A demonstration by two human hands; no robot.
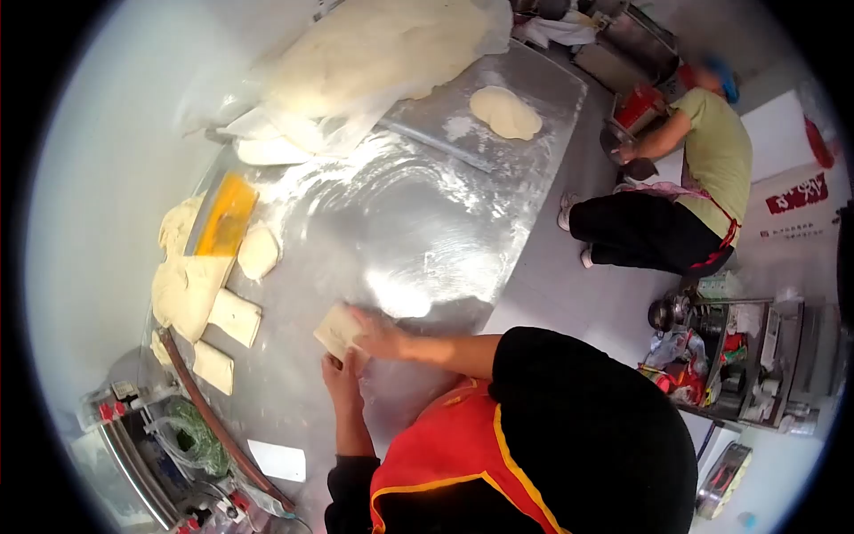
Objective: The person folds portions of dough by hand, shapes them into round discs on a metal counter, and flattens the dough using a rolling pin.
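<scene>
On the floured metal table, a small squarish piece of dough (334,330) lies between my two hands. My left hand (341,372) is closed at its lower edge, fingertips gripping the near corner. My right hand (377,335) holds the right edge with bent fingers. To the left are two folded dough pieces, one (235,318) above the other (213,368). A rounded dough piece (259,253) sits just above them. Beside these spreads a large dough lump (189,289), partly under a yellow flat panel with a grey edge (226,216).
A long brown wooden rod (206,409) and a white rectangular sheet (277,461) lie at lower left. Plastic-covered dough (374,53) fills the far end, near a flat oval dough (505,112). At right, a co-worker (712,169) bends beside cluttered shelves (738,356).
</scene>
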